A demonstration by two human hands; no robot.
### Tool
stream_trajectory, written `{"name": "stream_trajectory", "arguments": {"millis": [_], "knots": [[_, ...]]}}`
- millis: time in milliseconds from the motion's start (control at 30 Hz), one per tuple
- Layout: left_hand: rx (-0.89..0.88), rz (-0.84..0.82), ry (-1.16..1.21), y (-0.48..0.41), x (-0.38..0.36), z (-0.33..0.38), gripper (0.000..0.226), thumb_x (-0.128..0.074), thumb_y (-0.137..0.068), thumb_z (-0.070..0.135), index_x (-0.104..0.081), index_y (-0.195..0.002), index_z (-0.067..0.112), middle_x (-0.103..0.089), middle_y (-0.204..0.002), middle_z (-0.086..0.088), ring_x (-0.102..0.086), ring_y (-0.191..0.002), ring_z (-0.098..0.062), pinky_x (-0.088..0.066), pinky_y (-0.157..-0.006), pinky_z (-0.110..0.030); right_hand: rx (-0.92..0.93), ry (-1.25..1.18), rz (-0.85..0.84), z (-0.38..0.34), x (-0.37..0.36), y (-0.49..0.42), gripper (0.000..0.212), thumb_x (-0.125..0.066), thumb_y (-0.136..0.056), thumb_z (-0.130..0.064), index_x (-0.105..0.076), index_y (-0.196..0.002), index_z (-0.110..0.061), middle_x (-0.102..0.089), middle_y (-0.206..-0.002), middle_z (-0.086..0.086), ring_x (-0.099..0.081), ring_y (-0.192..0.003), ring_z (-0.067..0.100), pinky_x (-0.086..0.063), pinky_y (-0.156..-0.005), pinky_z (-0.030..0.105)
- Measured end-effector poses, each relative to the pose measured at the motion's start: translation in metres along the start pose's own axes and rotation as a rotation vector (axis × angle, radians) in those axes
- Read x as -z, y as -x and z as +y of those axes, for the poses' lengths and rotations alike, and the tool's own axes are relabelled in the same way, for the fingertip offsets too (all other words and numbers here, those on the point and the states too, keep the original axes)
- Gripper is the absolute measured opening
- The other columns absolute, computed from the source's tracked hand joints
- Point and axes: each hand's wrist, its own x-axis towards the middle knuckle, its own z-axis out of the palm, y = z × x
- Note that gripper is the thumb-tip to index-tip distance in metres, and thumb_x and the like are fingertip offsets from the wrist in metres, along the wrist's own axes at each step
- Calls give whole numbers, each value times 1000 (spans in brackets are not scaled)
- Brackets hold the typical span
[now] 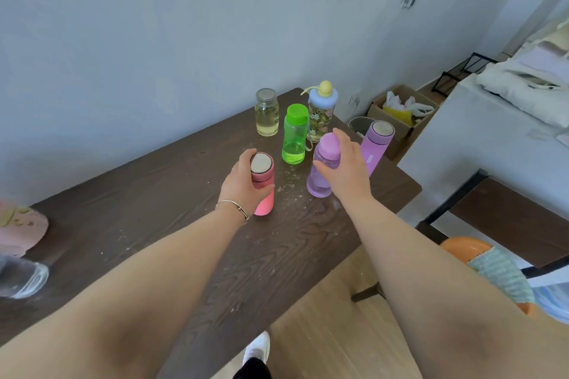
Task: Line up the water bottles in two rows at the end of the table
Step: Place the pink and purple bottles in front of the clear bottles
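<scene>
Six bottles stand at the far end of the dark wooden table point(172, 224). My left hand point(243, 184) grips the upper part of a pink bottle point(264, 203) that stands on the table. My right hand point(345, 166) wraps around a translucent purple bottle point(318, 181) just below its lilac cap. Behind them are a green bottle point(294, 135), a clear glass bottle of yellowish liquid point(267, 112), a patterned bottle with a blue and yellow lid point(320, 111), and a lilac flask point(377, 144) at the table's right edge.
A pink object point(18, 228) and a clear glass item point(23, 280) lie at the table's left end. White crumbs dot the tabletop. On the floor to the right are a cardboard box point(400, 114), a bin point(360, 126), a bench and an orange stool point(468, 248).
</scene>
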Motion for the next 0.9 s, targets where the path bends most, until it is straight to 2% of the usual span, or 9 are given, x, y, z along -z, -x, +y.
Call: {"name": "stream_trajectory", "arguments": {"millis": [100,233,400,533,667,733,900], "knots": [[34,51,15,23,17,1,81,-76,-74,26,-31,-140,33,-54,-128,3,-54,-111,-20,-46,-92,-33,40,-23,-21,-13,5,12,75,-75,-82,-36,-34,-145,-33,-47,-130,6,-50,-115,22,-46,-87,38],[82,140,17,61,44,-4,82,-76,-74,27,-29,-142,33,-54,-130,2,-54,-113,-22,-47,-94,-36,81,-62,-74,-34,3,33,76,-75,-80,-35,-35,-145,-34,-47,-132,6,-51,-118,27,-47,-90,42],[145,253,20,107,83,-20,81,-75,-75,26,-29,-141,34,-53,-129,5,-54,-111,-20,-47,-92,-34,153,-81,-133,-71,-14,63,76,-76,-79,-34,-37,-144,-34,-48,-133,4,-50,-118,24,-44,-88,36],[196,331,14,139,119,-40,81,-74,-74,28,-28,-140,37,-53,-128,6,-55,-108,-19,-46,-88,-32,205,-123,-188,-109,-31,86,76,-76,-78,-34,-37,-143,-37,-49,-130,2,-51,-114,21,-44,-85,33],[231,422,13,168,155,-63,80,-75,-73,28,-30,-138,37,-54,-129,4,-55,-109,-21,-44,-87,-30,266,-136,-223,-149,-49,110,77,-77,-78,-33,-37,-144,-35,-48,-133,4,-51,-117,23,-46,-88,37],[244,454,10,181,174,-78,79,-75,-73,27,-30,-138,35,-54,-128,2,-55,-110,-22,-43,-86,-30,284,-126,-240,-170,-60,123,77,-76,-79,-33,-36,-145,-33,-48,-132,4,-51,-117,23,-43,-84,33],[257,485,6,216,223,-119,82,-76,-74,27,-29,-140,31,-53,-132,0,-54,-114,-23,-45,-92,-33,309,-147,-277,-222,-93,164,75,-75,-80,-34,-36,-144,-37,-47,-131,2,-54,-113,23,-49,-87,38]]}}
